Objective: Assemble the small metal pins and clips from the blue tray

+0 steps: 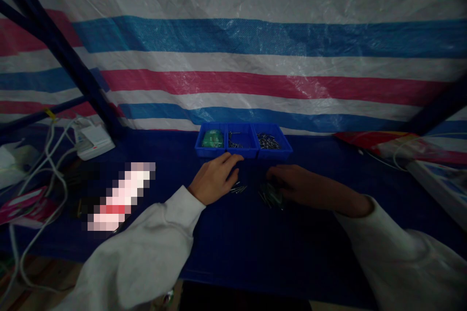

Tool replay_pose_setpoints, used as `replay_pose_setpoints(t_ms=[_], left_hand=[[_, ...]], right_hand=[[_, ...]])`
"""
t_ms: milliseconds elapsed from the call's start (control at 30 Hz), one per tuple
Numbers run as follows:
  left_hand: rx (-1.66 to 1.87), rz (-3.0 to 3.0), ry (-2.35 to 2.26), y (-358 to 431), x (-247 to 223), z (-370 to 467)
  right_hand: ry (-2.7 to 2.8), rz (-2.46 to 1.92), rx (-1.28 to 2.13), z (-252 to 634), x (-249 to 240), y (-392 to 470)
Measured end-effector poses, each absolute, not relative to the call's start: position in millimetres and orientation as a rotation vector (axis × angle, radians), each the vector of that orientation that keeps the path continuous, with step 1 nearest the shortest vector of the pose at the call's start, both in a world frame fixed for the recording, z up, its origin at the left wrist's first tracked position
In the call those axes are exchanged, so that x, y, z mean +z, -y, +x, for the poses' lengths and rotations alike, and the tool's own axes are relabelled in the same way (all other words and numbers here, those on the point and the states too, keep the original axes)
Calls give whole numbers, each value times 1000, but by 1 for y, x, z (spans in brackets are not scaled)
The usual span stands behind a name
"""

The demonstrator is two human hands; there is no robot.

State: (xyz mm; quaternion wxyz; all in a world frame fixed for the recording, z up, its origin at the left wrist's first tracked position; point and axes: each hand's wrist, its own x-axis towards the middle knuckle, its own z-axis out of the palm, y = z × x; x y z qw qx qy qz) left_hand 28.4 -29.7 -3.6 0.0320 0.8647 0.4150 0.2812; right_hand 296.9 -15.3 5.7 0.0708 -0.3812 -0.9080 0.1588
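My left hand is over the dark blue table, its fingers apart, just in front of three joined blue bins. Beside its thumb lie a few thin metal pieces. My right hand is in shadow over a dark greenish bundle with small metal pieces around it; its fingertips are too dark to make out. The left bin holds a green packet. A few metal pieces lie in the middle bin, and many small metal pieces in the right one.
At the left are a white power strip, tangled white cables, a pink package and a pixelated bright object. A red package and a pale box are at the right. Striped sheeting hangs behind the table.
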Motion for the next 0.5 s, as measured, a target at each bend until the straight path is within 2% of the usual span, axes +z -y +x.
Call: replay_pose_setpoints(t_ms=[300,500], left_hand=[[815,2676,-1256,30,-3,29],[821,2681,-1242,29,-4,27]], right_hand=[[2689,-1116,619,293,9,13],[2702,-1187,501,290,5,17]])
